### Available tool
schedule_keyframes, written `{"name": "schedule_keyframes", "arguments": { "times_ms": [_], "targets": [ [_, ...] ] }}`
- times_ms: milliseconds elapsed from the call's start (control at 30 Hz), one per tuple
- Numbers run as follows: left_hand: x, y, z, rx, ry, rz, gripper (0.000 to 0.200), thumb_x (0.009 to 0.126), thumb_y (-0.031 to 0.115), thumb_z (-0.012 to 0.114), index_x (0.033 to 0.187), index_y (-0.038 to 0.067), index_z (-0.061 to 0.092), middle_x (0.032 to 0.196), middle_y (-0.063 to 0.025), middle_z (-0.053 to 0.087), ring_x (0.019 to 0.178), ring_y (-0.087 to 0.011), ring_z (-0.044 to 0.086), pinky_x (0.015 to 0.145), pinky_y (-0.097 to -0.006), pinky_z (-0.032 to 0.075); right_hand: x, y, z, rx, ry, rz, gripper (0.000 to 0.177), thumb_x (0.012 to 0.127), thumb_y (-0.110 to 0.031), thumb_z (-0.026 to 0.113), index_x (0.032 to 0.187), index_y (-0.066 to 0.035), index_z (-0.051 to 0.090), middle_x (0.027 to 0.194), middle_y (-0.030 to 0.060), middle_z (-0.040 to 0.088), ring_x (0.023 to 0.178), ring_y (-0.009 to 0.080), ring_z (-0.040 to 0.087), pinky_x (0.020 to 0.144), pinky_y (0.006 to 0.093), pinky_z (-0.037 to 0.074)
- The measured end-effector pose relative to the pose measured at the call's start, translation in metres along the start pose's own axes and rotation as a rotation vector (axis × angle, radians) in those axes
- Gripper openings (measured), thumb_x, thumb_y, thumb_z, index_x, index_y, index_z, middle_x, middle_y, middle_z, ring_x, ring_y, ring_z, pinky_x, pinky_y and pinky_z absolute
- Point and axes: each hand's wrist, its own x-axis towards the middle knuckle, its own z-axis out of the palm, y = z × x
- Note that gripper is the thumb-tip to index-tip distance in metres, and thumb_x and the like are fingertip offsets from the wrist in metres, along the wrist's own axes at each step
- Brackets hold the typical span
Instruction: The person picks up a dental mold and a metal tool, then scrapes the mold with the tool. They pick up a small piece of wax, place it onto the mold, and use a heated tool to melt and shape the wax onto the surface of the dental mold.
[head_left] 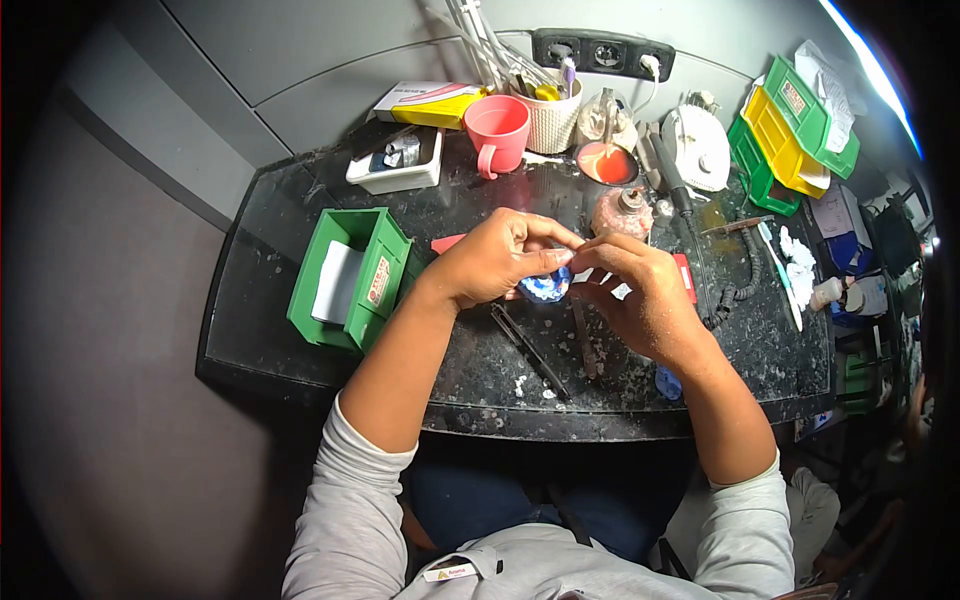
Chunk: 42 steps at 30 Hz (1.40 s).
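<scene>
Above the dark work table (470, 385), my left hand (500, 258) is closed, its thumb and fingers pinching a small rounded blue-and-white piece (545, 288). It looks like a dental model with blue wax, though the fingers cover its top and right edge. My right hand (640, 290) meets the left at the piece's upper right, fingers bent and tips pressed against it. Just below my hands lie a dark slim tweezers-like tool (530, 350) and a flat dark strip (584, 340). A blue lump (668, 382) rests near my right forearm.
A green bin (390, 270) holding white paper stands left. Behind are a white tray (395, 180), pink mug (497, 130), white holder (552, 125), red-pink dish (607, 163) and pinkish round jar (622, 213). A handpiece (670, 175), toothbrush (780, 270) and stacked bins (790, 135) are right.
</scene>
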Motion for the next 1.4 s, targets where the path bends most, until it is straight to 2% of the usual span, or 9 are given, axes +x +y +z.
{"name": "schedule_keyframes", "arguments": {
  "times_ms": [467,567,633,733,1400],
  "targets": [
    [0.0001,-0.0015,-0.0011,-0.013,-0.010,0.009,0.031,0.097,0.014,0.069,0.123,-0.002,0.067,0.090,-0.0039,0.073,0.061,-0.0009,0.058,0.045,-0.0165,0.041,0.0003,-0.0005,0.0003,0.014,-0.002,-0.026,0.022,0.080,0.003,0.079,0.099,0.000,0.068,0.094,0.0127,0.067,0.079,0.0241,0.073,0.069,0.0339,0.059],
    [-0.0007,-0.0006,-0.0007,-0.019,-0.009,0.011,0.032,0.097,0.015,0.069,0.123,-0.002,0.067,0.090,-0.0039,0.073,0.062,-0.0010,0.059,0.045,-0.0165,0.041,0.0006,0.0010,0.0006,0.029,0.014,-0.038,0.023,0.079,0.002,0.079,0.099,0.000,0.069,0.094,0.0132,0.068,0.082,0.0269,0.072,0.072,0.0356,0.058],
    [0.0005,-0.0025,-0.0007,-0.022,-0.008,0.020,0.032,0.097,0.016,0.069,0.123,-0.002,0.067,0.089,-0.0039,0.073,0.062,-0.0011,0.059,0.045,-0.0165,0.041,0.0017,0.0003,-0.0010,-0.080,0.036,-0.131,0.024,0.078,0.001,0.080,0.098,-0.001,0.069,0.095,0.0140,0.069,0.087,0.0312,0.071,0.076,0.0383,0.056],
    [0.0001,-0.0010,-0.0002,-0.027,-0.010,0.024,0.032,0.097,0.016,0.069,0.124,-0.002,0.067,0.089,-0.0041,0.073,0.062,-0.0012,0.059,0.045,-0.0165,0.041,0.0020,-0.0005,-0.0015,-0.076,0.031,-0.117,0.025,0.077,0.000,0.081,0.098,-0.001,0.069,0.096,0.0147,0.070,0.090,0.0346,0.070,0.079,0.0403,0.055],
    [-0.0002,-0.0008,-0.0007,-0.013,-0.011,0.012,0.032,0.097,0.014,0.069,0.124,-0.003,0.066,0.089,-0.0048,0.073,0.061,-0.0010,0.058,0.045,-0.0163,0.040,0.0017,0.0009,-0.0007,-0.066,0.027,-0.116,0.024,0.077,0.000,0.081,0.098,-0.002,0.069,0.097,0.0146,0.069,0.090,0.0347,0.069,0.079,0.0407,0.055]
  ]
}}
